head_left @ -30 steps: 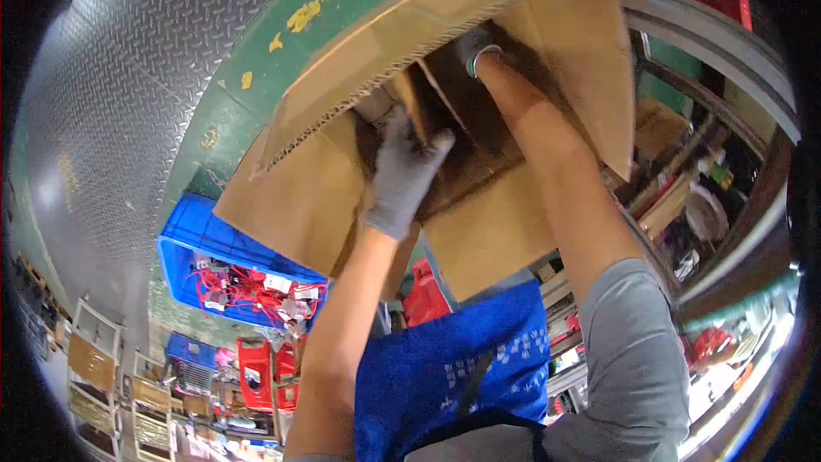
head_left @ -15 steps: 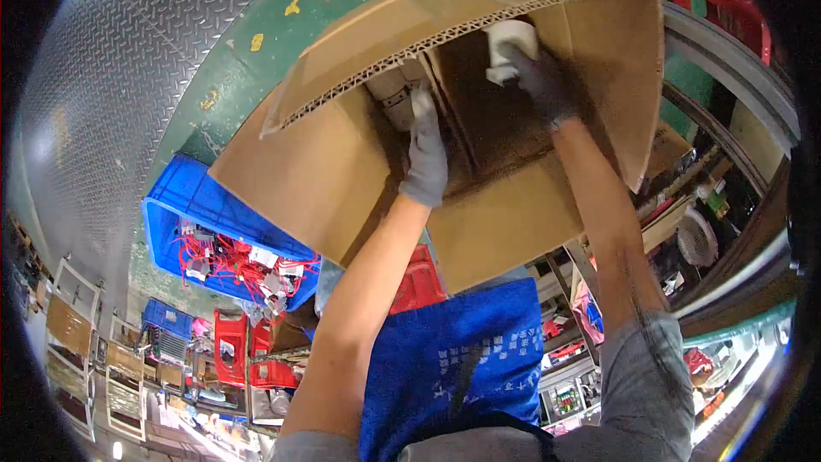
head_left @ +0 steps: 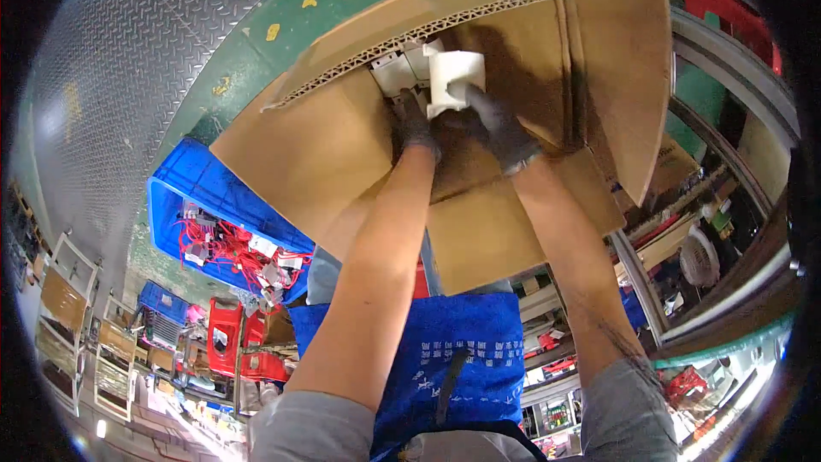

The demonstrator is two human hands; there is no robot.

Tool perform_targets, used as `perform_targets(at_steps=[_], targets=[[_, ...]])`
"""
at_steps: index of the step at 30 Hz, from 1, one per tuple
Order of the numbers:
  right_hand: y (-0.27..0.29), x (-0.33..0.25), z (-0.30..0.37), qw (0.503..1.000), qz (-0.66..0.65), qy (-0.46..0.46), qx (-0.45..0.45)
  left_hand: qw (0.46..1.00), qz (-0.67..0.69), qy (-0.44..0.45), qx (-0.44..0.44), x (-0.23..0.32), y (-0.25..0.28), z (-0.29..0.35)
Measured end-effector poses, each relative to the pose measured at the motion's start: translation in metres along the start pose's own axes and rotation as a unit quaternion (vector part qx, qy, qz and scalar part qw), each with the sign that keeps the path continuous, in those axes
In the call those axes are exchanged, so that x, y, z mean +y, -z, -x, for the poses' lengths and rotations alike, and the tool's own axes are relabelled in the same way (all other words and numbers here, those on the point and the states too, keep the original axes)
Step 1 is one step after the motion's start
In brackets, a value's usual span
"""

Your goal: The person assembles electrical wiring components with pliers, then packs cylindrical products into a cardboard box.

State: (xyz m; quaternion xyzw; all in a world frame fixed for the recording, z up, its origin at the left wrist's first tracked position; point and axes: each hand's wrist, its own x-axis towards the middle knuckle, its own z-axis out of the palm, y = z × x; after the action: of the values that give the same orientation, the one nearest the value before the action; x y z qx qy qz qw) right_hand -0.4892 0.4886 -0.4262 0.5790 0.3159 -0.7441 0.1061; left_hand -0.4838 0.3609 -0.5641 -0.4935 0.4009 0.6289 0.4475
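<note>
A large open cardboard box [head_left: 316, 150] stands in front of me, and both my gloved hands reach inside it. The fingers of my right hand [head_left: 500, 124] are closed on a white cylindrical part [head_left: 462, 68] with flanged ends. Beside it, my left hand [head_left: 416, 124] is low in the box, close to several pale, flat-faced parts [head_left: 393, 75] at its left. Its fingers are dark and partly hidden, so their grip does not show. An upright cardboard divider [head_left: 569, 68] is to the right of the white part.
Left of the box is a blue crate [head_left: 162, 214] holding red wires with white connectors [head_left: 248, 248]. Metal framing [head_left: 727, 68] runs along the right side. A red stool [head_left: 225, 334] stands at lower left. The floor is green [head_left: 282, 13], with patterned metal plate [head_left: 180, 26] beyond.
My right hand has carried the white cylindrical part leftward, next to my left hand. My left hand has come off the divider and gone lower; the divider appears further right.
</note>
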Motion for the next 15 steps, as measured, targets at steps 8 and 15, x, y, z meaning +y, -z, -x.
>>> perform_targets(at_steps=[8,15], targets=[[-0.004,-0.008,-0.084,0.949,0.152,0.262,-0.091,0.985,0.102,-0.059,0.125,0.047,0.021,-0.095],[0.013,0.003,-0.125,0.972,0.146,0.177,-0.052,0.925,0.081,0.165,0.334,0.061,-0.073,-0.024]])
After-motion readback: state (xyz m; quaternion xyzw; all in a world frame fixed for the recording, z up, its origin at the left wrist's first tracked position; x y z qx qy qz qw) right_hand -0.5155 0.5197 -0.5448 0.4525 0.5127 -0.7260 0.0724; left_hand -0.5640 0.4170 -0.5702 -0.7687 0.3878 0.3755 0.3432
